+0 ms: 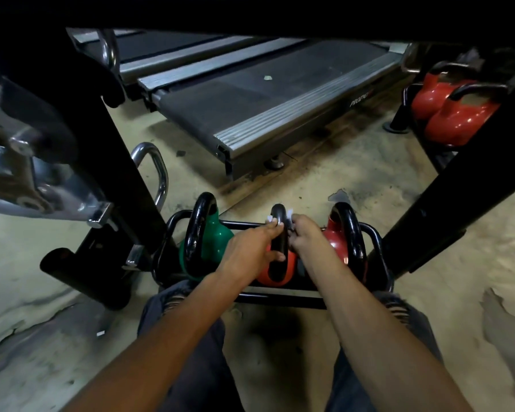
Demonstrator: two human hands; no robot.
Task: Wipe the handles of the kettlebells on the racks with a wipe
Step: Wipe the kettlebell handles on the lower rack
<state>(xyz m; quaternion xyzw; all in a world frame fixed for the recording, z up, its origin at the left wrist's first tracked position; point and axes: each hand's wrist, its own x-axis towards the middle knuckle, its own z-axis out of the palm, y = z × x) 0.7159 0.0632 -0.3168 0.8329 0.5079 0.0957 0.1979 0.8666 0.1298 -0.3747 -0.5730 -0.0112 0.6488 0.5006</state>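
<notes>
Wipe (289, 214) is looped over the middle kettlebell's handle (278, 233), low rack (280, 300) on the floor. Left grip (254, 243) pinches one end, right grip (306, 237) the other, one each side of the bar. Probably to saw it back and forth. Green kettlebell (217, 236) alongside, no hand on it.

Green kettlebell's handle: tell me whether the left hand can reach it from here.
Probably yes. The left hand pinches the wipe at the middle handle; the green kettlebell's handle stands just left of it, with nothing between.
</notes>
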